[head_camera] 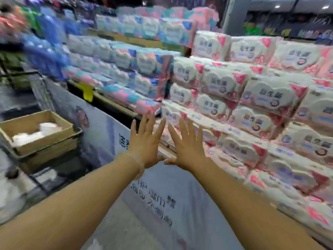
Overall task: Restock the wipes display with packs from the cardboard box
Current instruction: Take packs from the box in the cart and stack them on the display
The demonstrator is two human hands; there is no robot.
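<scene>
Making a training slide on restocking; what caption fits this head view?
Both open hands, left hand and right hand, reach toward stacked wipes packs; cardboard box sits left.

I am seeing glossy plastic film catching the light on the wipes packs (pixel 266 94) stacked just ahead and right of my hands (pixel 165 141). Well to their left, the cardboard box (pixel 45 141) is looking matt brown, sitting in a dark metal-wire cart (pixel 36 159). A smooth translucent bangle (pixel 137 163) is circling my left wrist.
</scene>
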